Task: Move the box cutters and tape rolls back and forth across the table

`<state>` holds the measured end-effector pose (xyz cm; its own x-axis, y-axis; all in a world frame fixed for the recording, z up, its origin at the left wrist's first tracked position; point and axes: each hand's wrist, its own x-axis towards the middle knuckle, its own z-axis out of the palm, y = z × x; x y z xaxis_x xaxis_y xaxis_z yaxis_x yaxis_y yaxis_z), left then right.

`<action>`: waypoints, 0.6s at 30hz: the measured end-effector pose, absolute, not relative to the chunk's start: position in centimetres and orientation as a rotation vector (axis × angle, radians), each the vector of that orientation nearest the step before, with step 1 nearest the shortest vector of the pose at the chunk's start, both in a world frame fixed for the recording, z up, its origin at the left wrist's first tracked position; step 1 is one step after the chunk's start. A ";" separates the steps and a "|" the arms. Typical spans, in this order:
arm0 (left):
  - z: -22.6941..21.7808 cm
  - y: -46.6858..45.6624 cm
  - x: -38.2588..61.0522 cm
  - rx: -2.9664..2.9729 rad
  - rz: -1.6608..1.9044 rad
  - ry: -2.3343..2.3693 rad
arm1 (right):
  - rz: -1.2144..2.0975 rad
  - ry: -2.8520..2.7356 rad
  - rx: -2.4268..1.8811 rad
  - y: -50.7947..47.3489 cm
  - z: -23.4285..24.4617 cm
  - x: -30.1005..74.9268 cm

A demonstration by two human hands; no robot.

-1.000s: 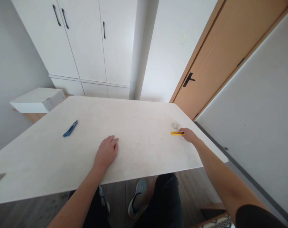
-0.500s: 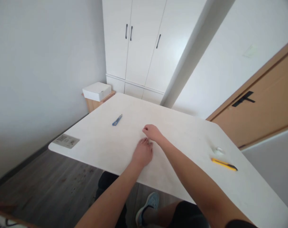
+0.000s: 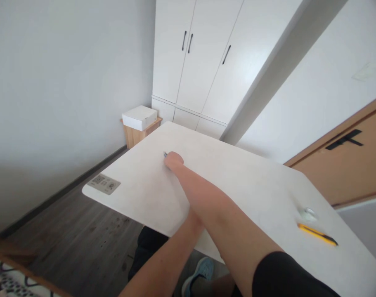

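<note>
My right arm stretches across the white table (image 3: 252,185) to its far left part. There my right hand (image 3: 174,160) lies curled over a blue utility knife (image 3: 165,154), of which only a dark tip shows beyond the knuckles. My left forearm (image 3: 163,264) comes up from below, and its hand is hidden behind my right forearm near the table's front edge. A yellow utility knife (image 3: 318,234) lies untouched at the right end of the table, next to a small clear round thing (image 3: 308,213).
A grey label (image 3: 104,184) is stuck on the table's near left corner. A white box (image 3: 140,117) sits on a wooden stand (image 3: 138,134) by the wall. White wardrobe doors (image 3: 206,53) stand behind, a wooden door (image 3: 345,165) at the right. My shoe (image 3: 203,270) shows under the table.
My right hand left the yellow knife, crossed over the left hand and reached the blue knife. The view swung to the left, and my left hand is now hidden.
</note>
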<state>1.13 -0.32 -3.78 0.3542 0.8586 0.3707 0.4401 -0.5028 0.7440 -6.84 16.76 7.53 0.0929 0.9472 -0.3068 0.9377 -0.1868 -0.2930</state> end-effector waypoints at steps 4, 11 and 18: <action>-1.7 -0.8 0.5 2.245 0.961 1.045 | 0.439 -2.064 -2.268 12.3 8.3 -0.8; 0.0 -1.0 -0.3 2.584 0.738 1.138 | 0.119 -1.958 -2.446 -5.5 8.3 23.7; -0.6 -0.6 -0.2 2.690 0.734 1.143 | 0.043 -1.673 -2.730 -21.8 7.6 43.5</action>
